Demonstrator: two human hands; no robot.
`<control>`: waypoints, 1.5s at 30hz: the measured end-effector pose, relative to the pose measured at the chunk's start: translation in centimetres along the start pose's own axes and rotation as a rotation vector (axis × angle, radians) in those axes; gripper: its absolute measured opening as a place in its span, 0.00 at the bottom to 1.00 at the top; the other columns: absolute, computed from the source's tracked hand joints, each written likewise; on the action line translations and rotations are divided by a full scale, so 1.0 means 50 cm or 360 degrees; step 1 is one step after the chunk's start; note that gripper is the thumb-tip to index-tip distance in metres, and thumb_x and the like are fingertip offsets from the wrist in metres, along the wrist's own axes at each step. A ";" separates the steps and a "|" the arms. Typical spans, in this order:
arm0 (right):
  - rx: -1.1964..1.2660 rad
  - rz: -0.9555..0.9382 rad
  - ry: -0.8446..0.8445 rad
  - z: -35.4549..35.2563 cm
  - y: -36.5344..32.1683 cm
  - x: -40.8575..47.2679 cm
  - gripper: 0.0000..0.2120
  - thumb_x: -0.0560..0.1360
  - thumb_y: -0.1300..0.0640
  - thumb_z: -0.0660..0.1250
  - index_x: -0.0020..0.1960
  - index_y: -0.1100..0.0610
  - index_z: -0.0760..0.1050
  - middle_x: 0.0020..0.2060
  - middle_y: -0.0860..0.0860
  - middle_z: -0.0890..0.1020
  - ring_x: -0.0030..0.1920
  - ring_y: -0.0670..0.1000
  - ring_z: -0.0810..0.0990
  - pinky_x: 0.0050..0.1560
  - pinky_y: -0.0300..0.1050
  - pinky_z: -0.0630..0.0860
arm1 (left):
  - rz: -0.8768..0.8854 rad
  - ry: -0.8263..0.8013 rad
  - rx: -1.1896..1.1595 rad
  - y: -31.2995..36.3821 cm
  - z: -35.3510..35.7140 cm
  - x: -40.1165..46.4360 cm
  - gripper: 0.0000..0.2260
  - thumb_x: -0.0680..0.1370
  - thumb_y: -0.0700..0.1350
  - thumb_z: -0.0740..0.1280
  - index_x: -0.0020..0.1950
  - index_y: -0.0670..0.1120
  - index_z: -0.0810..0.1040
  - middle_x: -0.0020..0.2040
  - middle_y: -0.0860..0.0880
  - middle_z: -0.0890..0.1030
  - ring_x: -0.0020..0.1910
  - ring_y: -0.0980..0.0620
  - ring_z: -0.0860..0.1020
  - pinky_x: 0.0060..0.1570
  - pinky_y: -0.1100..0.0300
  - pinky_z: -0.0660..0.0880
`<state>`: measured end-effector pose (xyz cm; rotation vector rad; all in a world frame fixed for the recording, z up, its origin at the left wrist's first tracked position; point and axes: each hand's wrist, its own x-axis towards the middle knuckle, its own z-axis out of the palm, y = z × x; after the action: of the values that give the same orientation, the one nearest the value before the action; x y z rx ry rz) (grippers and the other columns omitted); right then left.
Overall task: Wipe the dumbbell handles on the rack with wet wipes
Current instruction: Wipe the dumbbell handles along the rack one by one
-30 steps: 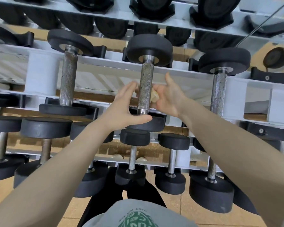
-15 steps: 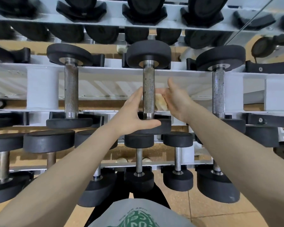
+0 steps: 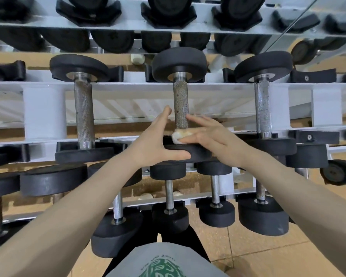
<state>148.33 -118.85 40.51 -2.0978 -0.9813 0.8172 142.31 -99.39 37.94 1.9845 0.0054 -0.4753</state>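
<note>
A black dumbbell with a knurled, rust-speckled handle [image 3: 180, 104] lies on the middle shelf of the white rack [image 3: 128, 86], dead centre. My left hand [image 3: 158, 142] braces its near head, thumb along the black plate's rim [image 3: 200, 153], fingers straight up beside the handle. My right hand [image 3: 208, 134] presses a crumpled, yellowed wet wipe [image 3: 183, 134] against the lower end of the handle with straight fingers.
Two more dumbbells flank it: one to the left [image 3: 83, 114], one to the right [image 3: 262, 110]. Smaller dumbbells [image 3: 169, 198] sit on the shelf below, larger ones above. Used wipes lie behind the rack [image 3: 137, 59] and on the cork floor [image 3: 146, 196].
My right hand has come round from the handle's right side to its front and slid down, taking the wipe to the handle's lower end. My left hand stays on the near head.
</note>
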 end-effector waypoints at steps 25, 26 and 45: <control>-0.0918 -0.0396 -0.0059 -0.016 -0.015 0.060 0.25 0.78 0.44 0.45 0.58 0.48 0.79 0.63 0.45 0.77 0.74 0.51 0.57 0.72 0.47 0.40 | -0.0025 0.0142 -0.0008 -0.002 0.011 0.002 0.59 0.56 0.65 0.70 0.76 0.48 0.40 0.77 0.51 0.50 0.71 0.60 0.55 0.65 0.66 0.58; -0.0907 -0.0417 -0.0032 -0.022 -0.012 0.051 0.25 0.79 0.44 0.45 0.58 0.49 0.79 0.63 0.46 0.77 0.74 0.51 0.57 0.72 0.46 0.41 | -0.0047 0.0182 -0.0011 -0.001 0.014 -0.001 0.59 0.55 0.66 0.68 0.76 0.47 0.40 0.77 0.51 0.50 0.72 0.59 0.55 0.66 0.65 0.57; 0.1514 0.0318 -0.0074 -0.180 0.068 -0.115 0.12 0.74 0.54 0.60 0.46 0.57 0.81 0.41 0.51 0.81 0.41 0.48 0.78 0.41 0.39 0.75 | 0.0050 0.0846 -0.0033 0.218 0.173 0.055 0.08 0.75 0.47 0.68 0.53 0.50 0.74 0.46 0.52 0.79 0.45 0.56 0.77 0.46 0.65 0.74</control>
<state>153.50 -127.94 44.50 -1.3452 -0.2744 1.1447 144.32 -112.39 43.26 2.0332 0.3090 0.0826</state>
